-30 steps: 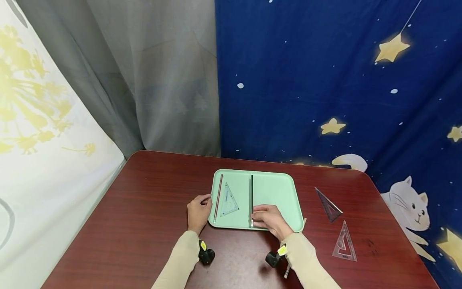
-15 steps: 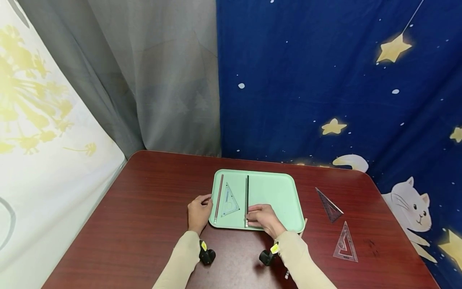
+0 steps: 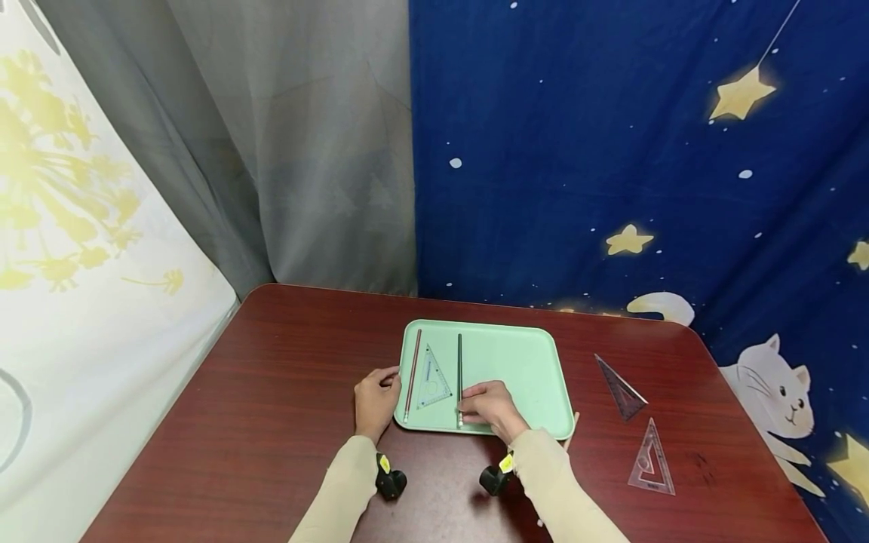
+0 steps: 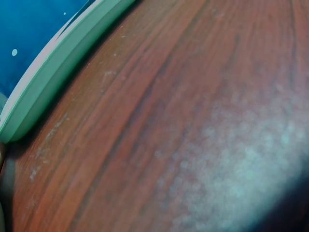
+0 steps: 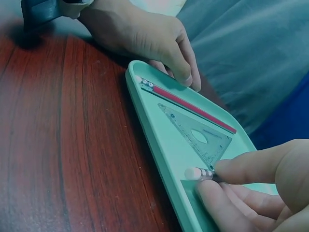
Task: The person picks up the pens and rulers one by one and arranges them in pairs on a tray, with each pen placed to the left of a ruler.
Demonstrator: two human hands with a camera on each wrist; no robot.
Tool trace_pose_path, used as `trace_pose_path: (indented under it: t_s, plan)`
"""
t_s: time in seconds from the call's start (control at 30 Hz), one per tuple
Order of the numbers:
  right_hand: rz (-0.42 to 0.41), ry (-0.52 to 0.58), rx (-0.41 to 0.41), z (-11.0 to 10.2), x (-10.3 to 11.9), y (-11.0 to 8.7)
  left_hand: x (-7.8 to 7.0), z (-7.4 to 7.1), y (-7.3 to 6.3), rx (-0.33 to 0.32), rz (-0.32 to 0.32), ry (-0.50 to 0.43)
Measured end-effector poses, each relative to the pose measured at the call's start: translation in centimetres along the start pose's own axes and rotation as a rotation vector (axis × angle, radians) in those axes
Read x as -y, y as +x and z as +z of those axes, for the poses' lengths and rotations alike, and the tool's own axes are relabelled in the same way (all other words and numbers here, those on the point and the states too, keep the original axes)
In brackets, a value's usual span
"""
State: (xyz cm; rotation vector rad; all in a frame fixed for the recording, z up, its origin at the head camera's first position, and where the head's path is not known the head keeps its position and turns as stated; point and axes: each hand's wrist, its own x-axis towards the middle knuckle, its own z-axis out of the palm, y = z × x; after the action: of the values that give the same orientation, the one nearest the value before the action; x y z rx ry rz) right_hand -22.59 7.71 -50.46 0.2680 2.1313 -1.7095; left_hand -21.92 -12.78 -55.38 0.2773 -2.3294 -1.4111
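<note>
The right hand (image 3: 490, 407) pinches a long dark wooden pencil (image 3: 459, 366) over a pale green rectangular tray (image 3: 512, 354); whether the pencil touches the tray is hard to tell; left of that hand lie a clear triangular set square (image 3: 433, 386) and a slim red pencil (image 3: 413, 377); the left hand (image 3: 376, 401) grips the rim beside it; the right wrist view alone shows the white eraser (image 5: 193, 174) close up, just beyond the fingertips; the left wrist view shows the tray's outer wall.

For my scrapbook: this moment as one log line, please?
Right hand: pinching slim dark pencil; Left hand: at edge of mint-green rectangular tray; Tray: red pencil, clear triangular ruler
</note>
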Motion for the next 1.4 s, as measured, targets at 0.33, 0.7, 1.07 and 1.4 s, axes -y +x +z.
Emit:
trace_pose_path:
  t_s: [0.33, 0.7, 1.07, 1.4]
  plan:
    - [-0.004, -0.082, -0.031, 0.30, 0.33, -0.07, -0.06, 0.05, -0.08, 0.010, -0.002, -0.008]
    - [-0.038, -0.112, -0.061, 0.80, 0.36, -0.28, 0.12, 0.02, -0.11, 0.003, 0.013, -0.009]
    - [-0.060, -0.134, -0.068, 0.86, 0.29, -0.22, -0.02, -0.14, -0.04, 0.021, 0.009, -0.020]
    - [-0.052, -0.146, -0.059, 0.65, 0.34, -0.57, -0.07, -0.18, -0.02, 0.017, 0.012, -0.007]
